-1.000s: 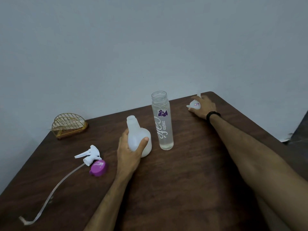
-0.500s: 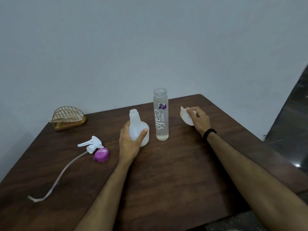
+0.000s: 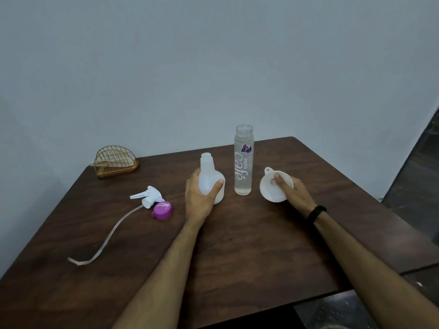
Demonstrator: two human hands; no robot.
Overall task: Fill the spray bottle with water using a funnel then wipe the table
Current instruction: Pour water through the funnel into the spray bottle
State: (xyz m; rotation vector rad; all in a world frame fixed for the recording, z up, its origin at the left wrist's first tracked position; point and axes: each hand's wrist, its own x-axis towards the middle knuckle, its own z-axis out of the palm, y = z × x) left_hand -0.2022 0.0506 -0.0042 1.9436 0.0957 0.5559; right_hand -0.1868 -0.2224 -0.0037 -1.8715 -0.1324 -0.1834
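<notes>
Two bare hands work at a dark wood-grain bench [image 3: 237, 245]. Left hand [image 3: 199, 200] has its grip wrapped round an uncapped, opaque white plastic spray bottle [image 3: 210, 179], bulbous below a narrow neck, standing upright; its contents cannot be seen. Right hand [image 3: 294, 195] pinches a round white plastic funnel [image 3: 273, 189], thumb inside the bowl. Between them stands a tall clear open bottle [image 3: 243, 162] holding clear liquid. Left lie a white trigger sprayer [image 3: 148, 197] with long dip tube, a purple cap [image 3: 162, 210] and a gold wire holder [image 3: 115, 161].

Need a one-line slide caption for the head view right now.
Left hand steadies open spray bottle; right hand holds white funnel beside water bottle.
</notes>
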